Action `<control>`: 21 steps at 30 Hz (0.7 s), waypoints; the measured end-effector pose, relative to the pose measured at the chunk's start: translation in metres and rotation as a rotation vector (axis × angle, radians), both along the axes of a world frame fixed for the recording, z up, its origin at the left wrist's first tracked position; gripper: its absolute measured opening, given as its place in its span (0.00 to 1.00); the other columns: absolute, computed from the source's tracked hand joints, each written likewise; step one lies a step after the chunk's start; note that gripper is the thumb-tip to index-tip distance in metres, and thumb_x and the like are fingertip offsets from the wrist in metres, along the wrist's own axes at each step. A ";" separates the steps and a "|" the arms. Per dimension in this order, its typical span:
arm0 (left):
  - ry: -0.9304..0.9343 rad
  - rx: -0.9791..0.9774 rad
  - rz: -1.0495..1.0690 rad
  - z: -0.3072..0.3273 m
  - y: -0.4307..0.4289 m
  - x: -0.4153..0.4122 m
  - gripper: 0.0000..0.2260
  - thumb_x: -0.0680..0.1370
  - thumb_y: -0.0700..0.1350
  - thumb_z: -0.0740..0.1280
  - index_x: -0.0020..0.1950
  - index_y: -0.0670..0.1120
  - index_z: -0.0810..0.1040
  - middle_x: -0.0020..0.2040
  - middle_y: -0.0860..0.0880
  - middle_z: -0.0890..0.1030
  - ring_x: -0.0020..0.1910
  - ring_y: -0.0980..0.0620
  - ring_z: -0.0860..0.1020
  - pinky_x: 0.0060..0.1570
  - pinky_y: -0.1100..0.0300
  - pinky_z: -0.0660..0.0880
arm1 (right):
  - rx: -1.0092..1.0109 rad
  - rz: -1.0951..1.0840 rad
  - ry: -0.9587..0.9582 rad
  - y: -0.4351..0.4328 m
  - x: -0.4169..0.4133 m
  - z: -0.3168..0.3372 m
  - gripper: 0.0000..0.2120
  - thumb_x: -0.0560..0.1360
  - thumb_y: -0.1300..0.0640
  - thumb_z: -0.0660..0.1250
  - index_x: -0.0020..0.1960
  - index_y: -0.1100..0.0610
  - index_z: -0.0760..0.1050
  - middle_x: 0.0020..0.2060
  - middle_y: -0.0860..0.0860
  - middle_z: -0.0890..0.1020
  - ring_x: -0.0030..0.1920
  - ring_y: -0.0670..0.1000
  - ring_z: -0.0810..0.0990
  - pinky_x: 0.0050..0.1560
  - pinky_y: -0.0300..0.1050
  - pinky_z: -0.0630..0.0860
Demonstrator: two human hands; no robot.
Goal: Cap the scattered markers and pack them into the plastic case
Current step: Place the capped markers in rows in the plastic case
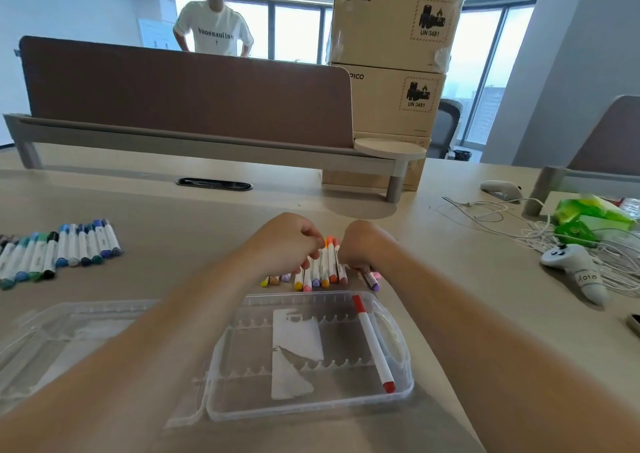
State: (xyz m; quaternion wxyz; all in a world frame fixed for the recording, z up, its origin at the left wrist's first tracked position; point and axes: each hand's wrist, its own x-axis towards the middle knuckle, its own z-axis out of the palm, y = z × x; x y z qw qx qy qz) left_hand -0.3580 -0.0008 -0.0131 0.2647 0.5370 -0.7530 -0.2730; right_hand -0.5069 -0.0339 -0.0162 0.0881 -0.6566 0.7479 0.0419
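Plastic case (304, 413) is being kept open nearest, at 6 o'clock, with its lid (62, 345) laid flat at its 9 o'clock. One capped red marker (372, 343) is being held in the slots by the 3 o'clock wall, slightly skewed; the other slots are not yet being used.

Just past the 12 o'clock rim, the warm-coloured markers (322, 269) are being bunched by the left hand (287, 241), fingers curled over their far ends. A purple marker (371, 282) is being gripped by the clenched right hand (360, 244).

Risks:
- Round barrels are likely being set up to roll if the bunch is released unevenly.
- Far-end caps are being hidden by fingers, so a loose one could get packed.
- Blue-green markers (59, 248) are being left well apart on the surface (207, 217) at 10 o'clock, so they are easily missed.
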 end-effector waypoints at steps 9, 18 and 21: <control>-0.027 0.028 0.010 -0.003 0.001 -0.007 0.08 0.81 0.46 0.62 0.51 0.48 0.81 0.41 0.50 0.82 0.35 0.52 0.79 0.40 0.56 0.81 | -0.014 0.033 -0.030 0.007 -0.005 0.001 0.08 0.80 0.58 0.63 0.51 0.62 0.78 0.41 0.54 0.77 0.39 0.49 0.75 0.42 0.38 0.75; -0.038 0.047 0.070 -0.006 -0.001 -0.013 0.07 0.81 0.44 0.62 0.47 0.49 0.79 0.42 0.47 0.82 0.36 0.48 0.79 0.36 0.59 0.78 | -0.107 0.033 -0.049 0.002 0.000 -0.007 0.09 0.79 0.57 0.64 0.49 0.61 0.79 0.42 0.54 0.80 0.44 0.53 0.81 0.46 0.43 0.79; -0.029 0.051 0.082 -0.005 -0.002 -0.011 0.07 0.81 0.44 0.62 0.48 0.49 0.79 0.42 0.48 0.82 0.37 0.47 0.80 0.36 0.59 0.78 | -0.104 0.052 -0.028 -0.001 0.005 -0.006 0.07 0.79 0.59 0.63 0.50 0.61 0.77 0.41 0.53 0.78 0.45 0.53 0.80 0.50 0.45 0.79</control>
